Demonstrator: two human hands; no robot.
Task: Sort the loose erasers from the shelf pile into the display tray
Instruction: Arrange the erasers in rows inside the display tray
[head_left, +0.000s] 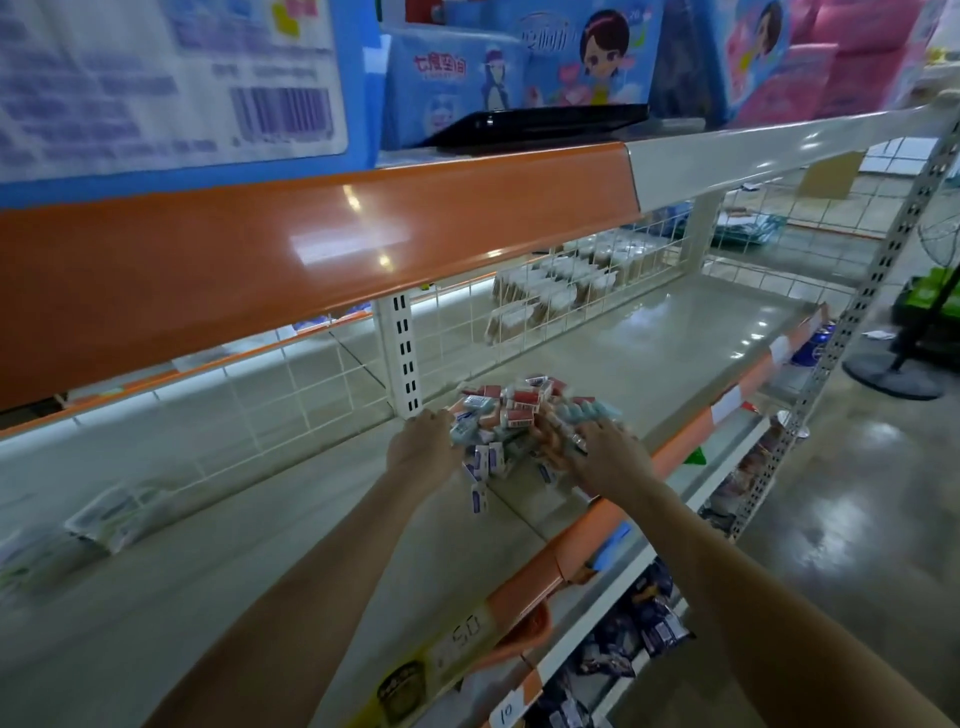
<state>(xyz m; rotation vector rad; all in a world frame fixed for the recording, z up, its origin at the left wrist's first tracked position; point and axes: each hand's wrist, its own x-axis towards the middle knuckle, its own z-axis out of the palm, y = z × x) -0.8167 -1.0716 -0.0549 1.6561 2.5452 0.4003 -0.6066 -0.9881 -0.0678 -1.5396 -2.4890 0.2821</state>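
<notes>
**Both hands at the eraser pile**

Head view: You are reaching both bare arms across the pale grey metal shelf (649, 353) toward the heap of small wrapped erasers in red, white-and-blue and light blue packets (511, 415). The heap is lying on the shelf just in front of the white slotted upright post (402, 353) of the wire-grid back panel. Your left hand (423, 441) is touching the heap's left edge, beside the foot of that post, fingers bent down over the packets; whether they are gripping any is hidden. Your right hand (605, 454) is lying on the heap's right side, fingers spread and fairly straight across the light blue packets, grasping nothing that shows. A few white-and-blue packets are spilling from the heap toward you, between your wrists. Well to the left of the heap, a clear plastic packet (117, 514) is lying on the same shelf. The orange price strip (597, 525) is running along the shelf's front edge, just under your right forearm.
</notes>
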